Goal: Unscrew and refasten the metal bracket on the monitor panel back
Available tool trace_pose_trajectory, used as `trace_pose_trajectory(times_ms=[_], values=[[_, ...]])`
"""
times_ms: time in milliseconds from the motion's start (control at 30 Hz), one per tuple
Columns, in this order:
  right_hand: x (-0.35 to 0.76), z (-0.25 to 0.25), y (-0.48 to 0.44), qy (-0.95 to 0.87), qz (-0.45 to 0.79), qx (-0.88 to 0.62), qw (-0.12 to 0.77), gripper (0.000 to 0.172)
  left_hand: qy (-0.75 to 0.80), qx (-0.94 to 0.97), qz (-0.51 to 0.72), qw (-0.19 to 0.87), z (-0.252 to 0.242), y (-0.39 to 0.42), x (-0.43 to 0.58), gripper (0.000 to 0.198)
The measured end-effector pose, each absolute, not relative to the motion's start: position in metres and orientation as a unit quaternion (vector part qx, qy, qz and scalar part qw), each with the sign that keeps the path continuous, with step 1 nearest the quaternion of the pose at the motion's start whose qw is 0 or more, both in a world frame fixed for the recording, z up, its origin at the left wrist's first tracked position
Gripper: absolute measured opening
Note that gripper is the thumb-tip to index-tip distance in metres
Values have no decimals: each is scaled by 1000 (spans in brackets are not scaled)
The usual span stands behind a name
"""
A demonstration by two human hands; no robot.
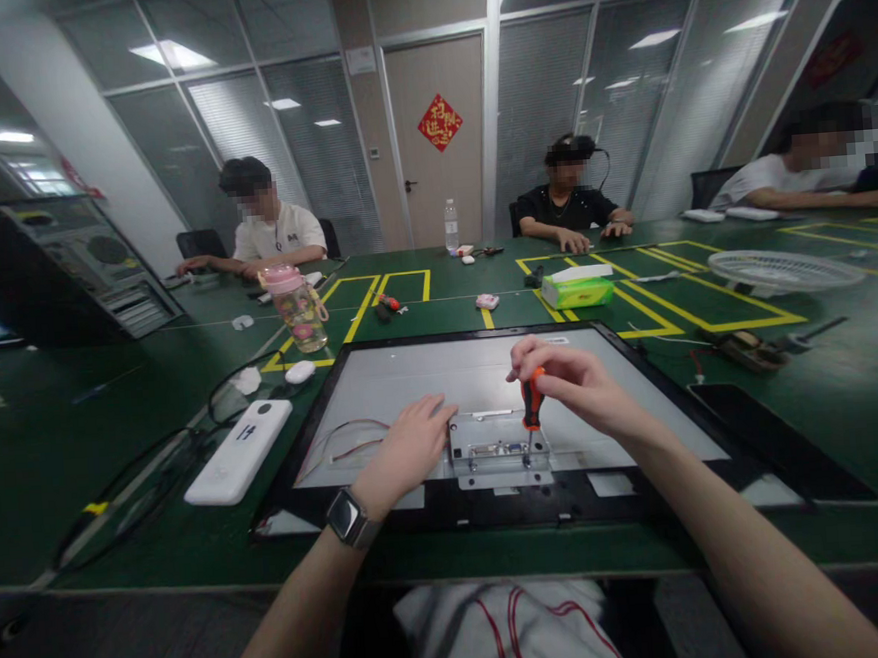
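Observation:
A flat display panel [412,371] with a black frame lies in front of me, its silvery back facing up. On its near half sits a metal bracket [491,433] with a row of connectors. My right hand [570,375] grips an orange-and-black screwdriver [532,401] by the top of its handle. The screwdriver stands upright, its tip down at the bracket's right part, near the connectors. My left hand [411,441] rests at the bracket's left end, fingers stretched and fairly close together. Thin wires [349,441] lie on the panel left of that hand.
Left of the panel lie a white power bank [241,451], black cables [131,491] and a pink-lidded bottle [294,309]. Beyond it is a green tissue pack [578,289]. A black slab [782,440] and a tool [748,349] lie right. Three people sit across the green table [425,560].

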State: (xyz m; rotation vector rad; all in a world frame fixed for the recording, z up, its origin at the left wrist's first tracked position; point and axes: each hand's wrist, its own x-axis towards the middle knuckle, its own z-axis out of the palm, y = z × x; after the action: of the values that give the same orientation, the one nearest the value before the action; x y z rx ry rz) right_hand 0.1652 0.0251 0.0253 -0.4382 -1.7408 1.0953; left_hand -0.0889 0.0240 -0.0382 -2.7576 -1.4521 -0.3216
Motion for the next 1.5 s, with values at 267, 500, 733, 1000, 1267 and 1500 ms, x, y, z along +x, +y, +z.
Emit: trace_pose_trajectory(times_ms=[267, 500, 733, 1000, 1267, 1500], values=[[166, 26, 24, -697, 481, -193, 496, 18, -464, -879, -109, 8, -40, 25, -90, 40], [165, 26, 25, -701, 465, -187, 508, 9, -458, -882, -110, 8, -40, 25, -90, 40], [165, 26, 25, -706, 478, -183, 490, 16, -463, -880, -105, 4, -40, 25, -89, 40], [171, 34, 24, -734, 468, -185, 457, 9, -465, -877, -119, 4, -39, 26, -87, 39], [177, 37, 25, -748, 473, -185, 427, 15, -455, -882, -123, -2, -42, 35, -86, 43], [181, 33, 25, -720, 461, -211, 474, 11, -445, -890, -94, 40, -37, 52, -82, 43]])
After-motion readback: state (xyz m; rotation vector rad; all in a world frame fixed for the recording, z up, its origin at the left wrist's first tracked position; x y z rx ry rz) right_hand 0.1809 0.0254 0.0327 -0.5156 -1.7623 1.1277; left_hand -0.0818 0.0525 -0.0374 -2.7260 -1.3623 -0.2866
